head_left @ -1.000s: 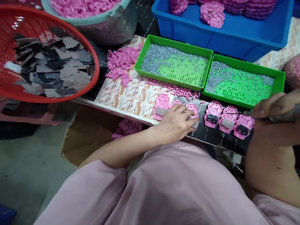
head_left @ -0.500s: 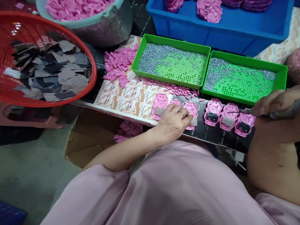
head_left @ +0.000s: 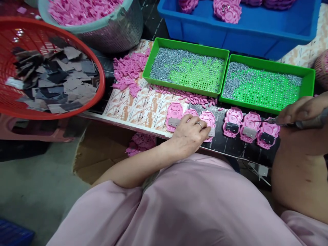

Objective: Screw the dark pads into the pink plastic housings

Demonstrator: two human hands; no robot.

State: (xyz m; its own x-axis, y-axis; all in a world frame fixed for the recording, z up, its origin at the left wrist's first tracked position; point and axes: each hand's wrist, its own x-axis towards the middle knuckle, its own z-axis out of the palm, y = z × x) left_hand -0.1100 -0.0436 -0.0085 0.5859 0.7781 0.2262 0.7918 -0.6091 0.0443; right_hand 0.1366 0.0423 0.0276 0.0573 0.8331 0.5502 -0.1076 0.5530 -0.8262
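Note:
My left hand (head_left: 189, 134) lies flat on the middle pink plastic shell (head_left: 190, 112) of a row of three at the board's front edge, fingertips touching the grey plate of the shell to its right (head_left: 208, 120). A third shell (head_left: 174, 116) sits just left of the hand. My right hand (head_left: 298, 111) grips a screwdriver (head_left: 311, 122) whose thin tip points left over three more pink shells (head_left: 249, 127).
Two green trays of small metal screws (head_left: 186, 68) (head_left: 266, 85) stand behind the shells. A red basket of grey squares (head_left: 99, 68) is at left, a grey basket of pink parts (head_left: 123, 30) behind it, a blue bin (head_left: 256, 34) at the back. Loose pink pieces (head_left: 128, 70) lie on the board.
My left hand has drawn back slightly on the middle shells. The right hand with the screwdriver has stayed over the right-hand shells; the view shifted a little.

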